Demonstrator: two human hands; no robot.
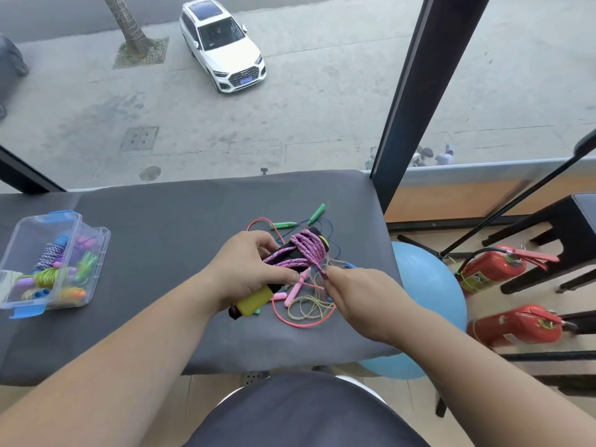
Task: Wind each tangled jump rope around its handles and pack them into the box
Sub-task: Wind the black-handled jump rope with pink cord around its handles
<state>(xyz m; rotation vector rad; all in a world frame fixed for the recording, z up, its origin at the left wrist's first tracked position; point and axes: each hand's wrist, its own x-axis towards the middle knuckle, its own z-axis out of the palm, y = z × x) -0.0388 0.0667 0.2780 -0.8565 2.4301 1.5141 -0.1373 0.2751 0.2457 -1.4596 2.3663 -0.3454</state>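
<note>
My left hand grips the black handles with yellow ends, held over the middle of the grey table, with the purple rope wound round their far part. My right hand pinches the rope's loose end between thumb and fingertips, just beside the bundle. Tangled ropes lie under my hands; the clear box sits well to the left, with wound ropes inside
</note>
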